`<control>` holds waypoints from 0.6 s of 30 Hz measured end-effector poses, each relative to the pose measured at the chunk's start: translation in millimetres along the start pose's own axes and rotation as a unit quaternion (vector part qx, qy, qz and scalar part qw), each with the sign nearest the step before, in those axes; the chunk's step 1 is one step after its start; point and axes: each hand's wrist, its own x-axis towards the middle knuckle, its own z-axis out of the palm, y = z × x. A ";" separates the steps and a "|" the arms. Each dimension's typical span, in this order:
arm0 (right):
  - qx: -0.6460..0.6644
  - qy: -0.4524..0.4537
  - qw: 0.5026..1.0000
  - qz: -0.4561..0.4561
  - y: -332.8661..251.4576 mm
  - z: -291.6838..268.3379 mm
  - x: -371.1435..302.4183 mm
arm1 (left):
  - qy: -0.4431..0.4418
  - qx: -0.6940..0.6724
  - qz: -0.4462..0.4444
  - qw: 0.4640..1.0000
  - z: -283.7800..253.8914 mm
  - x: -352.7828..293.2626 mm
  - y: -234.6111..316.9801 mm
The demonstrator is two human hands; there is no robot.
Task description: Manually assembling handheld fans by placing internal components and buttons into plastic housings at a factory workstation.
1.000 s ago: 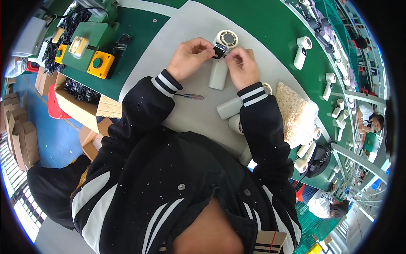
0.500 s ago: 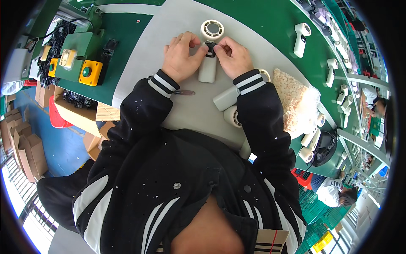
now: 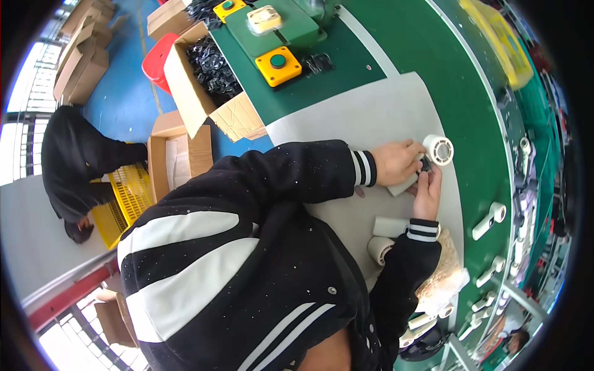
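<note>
Green bench (image 3: 464, 123), grey mat (image 3: 365, 117), fan (image 3: 440, 151) at the fingertips

Far left, a co-worker (image 3: 83, 164) in black bends over yellow crates (image 3: 131, 190), with the blue floor (image 3: 114, 86) beyond. Next come an open carton (image 3: 158, 162), a box (image 3: 185, 91) of black bundles and, on the bench, a green machine (image 3: 241, 29) with a yellow button box (image 3: 266, 65).

Two other fans (image 3: 387, 227) lie on the mat, below the hands.

The left hand (image 3: 396, 164) reaches in from the left, back upward. The fan sits right at its fingertips, near the mat's right edge: the handle passes under the fingers and the head juts out just past them. Thumb and forefinger pinch a black piece (image 3: 425, 163) at the neck. The right hand (image 3: 429, 193) comes from below, its fingertips closed on the lower side of that piece, just under the head. Whether either hand also grips the handle, I cannot tell.

Off-white all over, the fan has a round head with slots ringed about a grey hub; its plain handle slopes down to the left, partly covered. Fingers hide the black piece's outline.

Farther right lie a clear bag (image 3: 440, 272) of cream bits and, well apart on the bench, some loose fans (image 3: 489, 221).
</note>
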 end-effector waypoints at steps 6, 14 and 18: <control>-0.042 0.029 0.991 -0.126 5.2 -8.2 2.8 | 0.025 -0.079 0.028 0.996 -4.0 0.4 15.8; 0.178 0.069 0.972 -0.139 12.4 -11.0 -1.8 | 0.006 -0.134 0.095 0.986 -17.1 9.7 38.9; 0.148 0.085 0.970 -0.173 24.4 -27.4 -3.2 | -0.017 -0.129 0.102 0.986 -10.3 21.4 48.3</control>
